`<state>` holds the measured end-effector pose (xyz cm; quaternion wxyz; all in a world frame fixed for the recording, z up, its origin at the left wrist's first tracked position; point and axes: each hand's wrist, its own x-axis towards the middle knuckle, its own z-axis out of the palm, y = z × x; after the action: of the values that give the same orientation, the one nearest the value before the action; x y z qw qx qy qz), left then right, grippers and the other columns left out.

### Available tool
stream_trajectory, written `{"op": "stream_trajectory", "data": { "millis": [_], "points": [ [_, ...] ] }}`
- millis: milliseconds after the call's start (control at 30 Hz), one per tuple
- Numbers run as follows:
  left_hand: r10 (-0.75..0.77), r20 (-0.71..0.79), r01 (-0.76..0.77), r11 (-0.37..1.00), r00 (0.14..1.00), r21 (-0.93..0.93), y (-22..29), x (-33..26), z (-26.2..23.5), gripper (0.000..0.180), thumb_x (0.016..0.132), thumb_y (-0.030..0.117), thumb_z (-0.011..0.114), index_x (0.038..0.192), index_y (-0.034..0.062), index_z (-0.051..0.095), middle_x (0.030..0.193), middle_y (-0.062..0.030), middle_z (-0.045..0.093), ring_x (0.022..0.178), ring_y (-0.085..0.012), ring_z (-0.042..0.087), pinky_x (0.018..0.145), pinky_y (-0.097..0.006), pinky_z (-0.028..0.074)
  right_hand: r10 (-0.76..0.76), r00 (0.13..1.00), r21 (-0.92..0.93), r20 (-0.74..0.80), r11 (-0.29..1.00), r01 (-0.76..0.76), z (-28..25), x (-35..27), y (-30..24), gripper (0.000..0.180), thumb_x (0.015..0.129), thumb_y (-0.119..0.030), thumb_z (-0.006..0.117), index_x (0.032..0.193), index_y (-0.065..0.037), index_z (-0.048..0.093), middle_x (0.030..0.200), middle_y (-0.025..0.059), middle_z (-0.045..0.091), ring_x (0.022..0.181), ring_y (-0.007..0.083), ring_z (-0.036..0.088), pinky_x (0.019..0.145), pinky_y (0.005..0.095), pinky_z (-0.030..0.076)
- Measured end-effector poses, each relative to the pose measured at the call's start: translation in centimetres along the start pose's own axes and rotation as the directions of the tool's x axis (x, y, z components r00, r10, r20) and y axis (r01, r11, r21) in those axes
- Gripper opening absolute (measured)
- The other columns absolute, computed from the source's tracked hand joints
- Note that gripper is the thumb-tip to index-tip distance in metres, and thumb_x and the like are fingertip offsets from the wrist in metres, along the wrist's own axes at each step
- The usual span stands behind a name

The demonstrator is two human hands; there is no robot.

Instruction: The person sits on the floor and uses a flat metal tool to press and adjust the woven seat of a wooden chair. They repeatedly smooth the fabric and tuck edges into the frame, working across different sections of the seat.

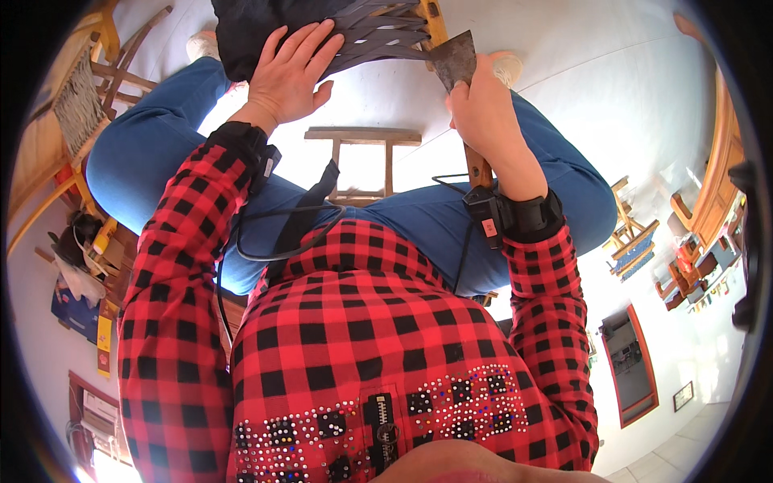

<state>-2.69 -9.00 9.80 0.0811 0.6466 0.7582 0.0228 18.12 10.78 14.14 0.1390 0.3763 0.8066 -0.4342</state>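
Well, L hand (294, 72) spread, R hand (487, 113) gripping

The person's L hand lies palm-down, fingers fanned a bit & thumb out to the side, on soft black fabric (245, 36) and on the edge of glossy dark-grey interlaced flat straps (374, 36). That woven piece sits at top ctr of view, out past the knees, its straps running to a yellow-brown wooden bar (435, 20) on the R side.

R hand is wrapped round a hatchet-like tool w/ a flared dark-grey metal blade (455, 60), thumb agst the blade; its brown wooden handle (478, 169) pokes out below the fist, toward the lap. Blade is right by the strap ends & the bar; can't tell if it's touching. The 2 hands are apart.

Btwn the legs, lower than the hands in view: a small brown wooden frame w/ crossbars (362, 137). The person wears blue denim trousers (153, 145) & a red-and-black checked shirt (362, 314); black straps w/ small boxes circle both wrists, and a thin black cable (282, 258) loops near the L forearm.

Far L: a wooden chair w/ a woven cord panel (78, 113). Far R: a low wooden stool w/ a blue woven seat (636, 251), on the pale floor (580, 80).
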Motion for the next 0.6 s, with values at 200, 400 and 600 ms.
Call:
{"op": "stream_trajectory", "data": {
  "millis": [200, 400, 600],
  "points": [
    [0.009, -0.020, -0.009, 1.000, 1.000, 0.012, 0.0, 0.1, -0.1, 0.059, 0.077, 0.028, 0.064, 0.133, 0.0174, 0.047, 0.143, -0.0047, 0.041, 0.129, -0.0197, 0.039, 0.109, -0.043, 0.024, -0.089, 0.996, -0.304, 0.015, 0.949, 0.089, -0.2, 1.2, -1.5, 0.028, 0.082, -0.008, 0.053, 0.101, 0.010, 0.044, 0.076, 0.0285, 0.059, 0.074, 0.0441, 0.061, 0.067, 0.0478, 0.050],
    [0.005, -0.060, -0.006, 1.000, 0.998, -0.006, 0.0, 0.3, -0.3, 0.061, 0.076, 0.028, 0.066, 0.133, 0.0178, 0.047, 0.142, -0.0042, 0.042, 0.128, -0.0193, 0.040, 0.109, -0.042, 0.025, -0.038, 0.999, -0.342, 0.002, 0.939, 0.037, -0.5, 1.3, -2.1, 0.020, 0.079, -0.006, 0.056, 0.092, 0.009, 0.055, 0.079, 0.0251, 0.056, 0.075, 0.0414, 0.061, 0.067, 0.0431, 0.050],
    [0.003, -0.048, -0.003, 1.000, 0.999, -0.002, 0.0, 0.3, -0.3, 0.060, 0.077, 0.028, 0.065, 0.133, 0.0187, 0.047, 0.142, -0.0032, 0.042, 0.128, -0.0187, 0.040, 0.109, -0.042, 0.025, -0.071, 0.997, -0.317, 0.037, 0.945, 0.079, -0.9, 1.7, -1.9, 0.028, 0.081, -0.008, 0.054, 0.098, 0.007, 0.040, 0.080, 0.0309, 0.061, 0.079, 0.0464, 0.061, 0.071, 0.0494, 0.050]
  ]
}}
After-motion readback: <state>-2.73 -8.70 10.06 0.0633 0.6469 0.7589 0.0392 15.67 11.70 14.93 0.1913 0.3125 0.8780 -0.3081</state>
